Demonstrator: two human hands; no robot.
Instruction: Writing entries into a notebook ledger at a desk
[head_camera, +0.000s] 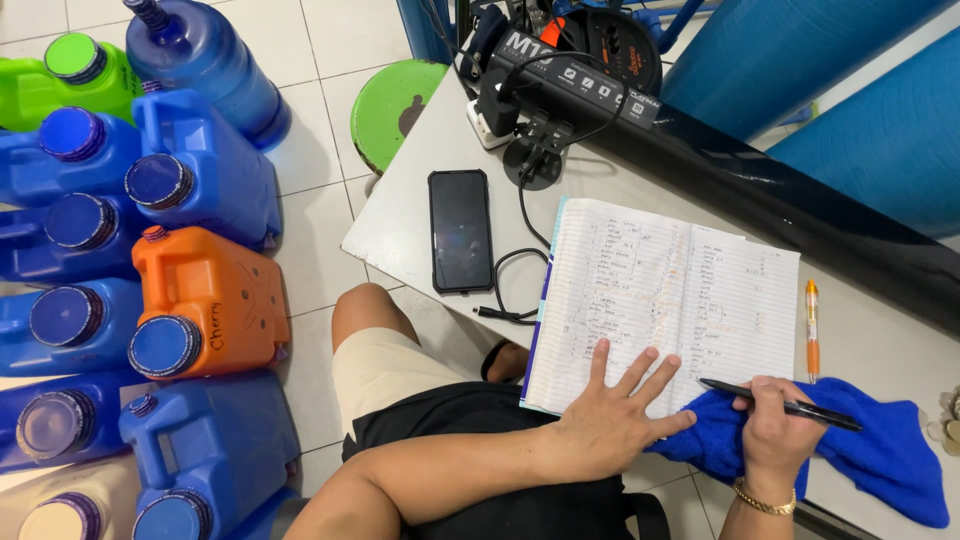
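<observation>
Our left hand (608, 415) lies flat, fingers spread and gripping nothing, on the near edge of the open notebook (665, 295), pressing down its lower left page. Our right hand (768, 425) is closed around a black pen (780, 404), which points to the right, and the hand rests on a blue cloth (880, 450) bunched at the near right of the table (400, 215). We see a gold bracelet (765, 499) on that wrist.

The notebook sits in the middle of the table, spread flat, its ruled pages filled with handwriting too small for us to read. Just right of it lies an orange pen (812, 330), apart from the page. To the left of the notebook a black phone (460, 230) lies face up with a dark screen, and a black cable (520, 270) loops between the two, its plug loose near the table edge.

At the far side stands a black device (570, 75) with buttons, partly cut off by the top of the frame; we cannot tell what it is. Blue cylinders (880, 120) fill the far right, also cut off. A few coins (945, 420) show at the right edge, half out of view.

On the floor to the left stand blue jugs (200, 170), an orange jug (205, 300) and a green jug (70, 80), several cropped. A green stool (395, 105) is partly hidden behind the table corner.
</observation>
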